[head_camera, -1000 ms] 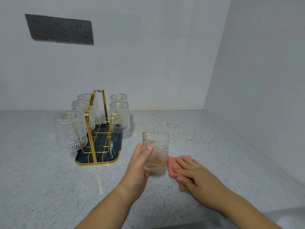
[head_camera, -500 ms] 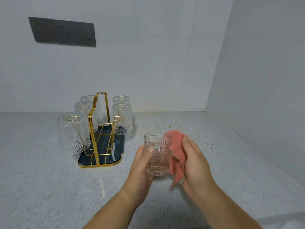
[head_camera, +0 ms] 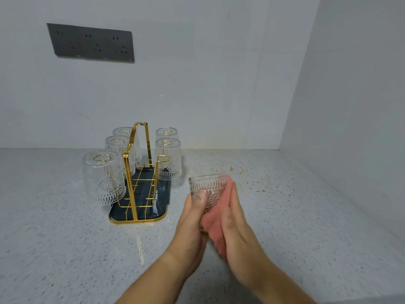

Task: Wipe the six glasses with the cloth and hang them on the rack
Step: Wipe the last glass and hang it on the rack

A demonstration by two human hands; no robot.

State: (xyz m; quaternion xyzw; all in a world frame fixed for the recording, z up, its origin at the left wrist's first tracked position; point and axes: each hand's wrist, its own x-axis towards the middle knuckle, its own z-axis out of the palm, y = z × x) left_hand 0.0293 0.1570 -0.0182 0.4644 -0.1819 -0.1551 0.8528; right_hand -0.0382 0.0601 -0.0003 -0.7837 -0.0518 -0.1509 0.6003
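Embossed glass [head_camera: 208, 189], lower centre of frame, is gripped by the curled left hand [head_camera: 192, 218]; the right hand [head_camera: 235, 224], fingers straight, presses a pink cloth [head_camera: 213, 224] against it, right of the gold rack [head_camera: 135, 172].

no readable text — no labels, no numbers

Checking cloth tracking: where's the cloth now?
Head view, right of centre: right hand presses the cloth against the glass the left hand holds, right of the rack.
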